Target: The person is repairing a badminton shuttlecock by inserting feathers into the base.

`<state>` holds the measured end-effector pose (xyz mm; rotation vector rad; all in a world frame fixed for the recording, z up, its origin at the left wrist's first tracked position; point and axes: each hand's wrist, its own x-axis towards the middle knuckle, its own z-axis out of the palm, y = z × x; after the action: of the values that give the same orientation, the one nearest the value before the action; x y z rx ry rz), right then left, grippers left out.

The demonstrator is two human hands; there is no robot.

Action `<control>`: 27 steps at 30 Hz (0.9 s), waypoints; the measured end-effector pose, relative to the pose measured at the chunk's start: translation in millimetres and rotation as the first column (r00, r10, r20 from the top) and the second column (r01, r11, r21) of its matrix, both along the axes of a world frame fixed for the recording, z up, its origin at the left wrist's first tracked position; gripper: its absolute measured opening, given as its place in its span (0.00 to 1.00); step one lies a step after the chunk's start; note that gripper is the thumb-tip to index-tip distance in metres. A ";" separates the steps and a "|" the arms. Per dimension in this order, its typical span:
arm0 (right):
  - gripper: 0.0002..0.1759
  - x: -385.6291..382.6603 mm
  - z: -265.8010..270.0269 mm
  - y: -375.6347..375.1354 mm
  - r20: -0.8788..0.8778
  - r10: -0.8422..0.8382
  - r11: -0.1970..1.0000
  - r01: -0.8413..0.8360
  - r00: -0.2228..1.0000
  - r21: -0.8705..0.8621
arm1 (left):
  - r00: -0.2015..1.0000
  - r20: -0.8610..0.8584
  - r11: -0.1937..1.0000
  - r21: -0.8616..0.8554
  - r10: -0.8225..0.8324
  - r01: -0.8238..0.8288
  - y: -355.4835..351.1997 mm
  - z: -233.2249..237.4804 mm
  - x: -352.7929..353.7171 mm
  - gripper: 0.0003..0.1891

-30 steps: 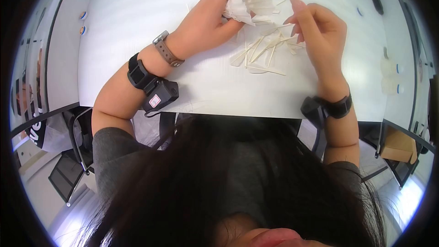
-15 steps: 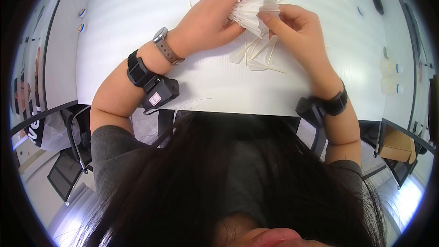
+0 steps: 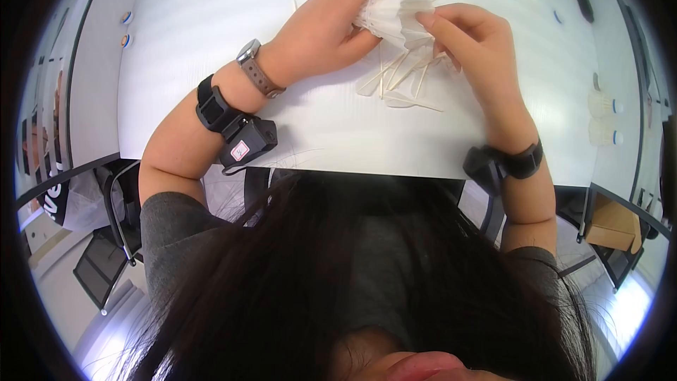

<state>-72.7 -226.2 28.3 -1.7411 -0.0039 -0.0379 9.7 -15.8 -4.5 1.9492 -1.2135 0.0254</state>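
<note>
My left hand is wrapped round a white feather shuttlecock, with the thumb below it and the fingers over the top. The open skirt faces right, and the cork end is hidden in the palm. At the skirt's right edge, my right hand is closed, its thumb and fingertips pressed on a feather there. Several loose feathers with pale quills lie on the white table just below the shuttlecock, some of them close under my right hand.
Two small shuttlecock corks with blue bands sit at the table's left edge. On the right side are two more shuttlecocks, their cork ends pointing right. A cardboard box is below the table at the right.
My right hand has shifted slightly right along the skirt's edge. The shuttlecock has turned a little, so more of the skirt's inside shows. My left hand keeps its hold almost in place.
</note>
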 end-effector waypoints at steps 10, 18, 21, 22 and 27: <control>0.09 -1.2 3.1 -3.6 0.044 0.005 0.999 -0.007 0.999 0.040 | 0.999 0.024 0.997 -0.069 -0.032 0.034 -1.2 0.5 0.8 0.28; 0.18 7.7 -9.4 -12.1 0.151 -0.009 0.990 -0.012 0.989 0.138 | 0.999 -0.032 0.997 -0.070 -0.043 0.041 2.1 0.5 4.0 0.37; 0.25 3.2 -0.7 7.0 0.083 -0.024 0.993 0.014 0.996 0.119 | 0.993 -0.111 0.997 -0.072 -0.035 0.027 0.5 5.3 0.7 0.43; 0.26 2.6 5.0 13.7 0.027 0.004 0.982 -0.009 1.000 0.189 | 0.985 -0.171 0.999 -0.054 -0.018 0.009 0.1 8.7 -1.9 0.44; 0.24 2.9 -13.0 15.3 0.086 0.014 0.999 -0.018 0.996 0.046 | 0.996 -0.092 1.000 0.004 0.023 -0.023 -1.9 12.6 -4.4 0.43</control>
<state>-69.9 -210.9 15.3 -1.6910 -0.0792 -0.1000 5.3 -17.6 8.1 1.9454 -1.1313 -0.0532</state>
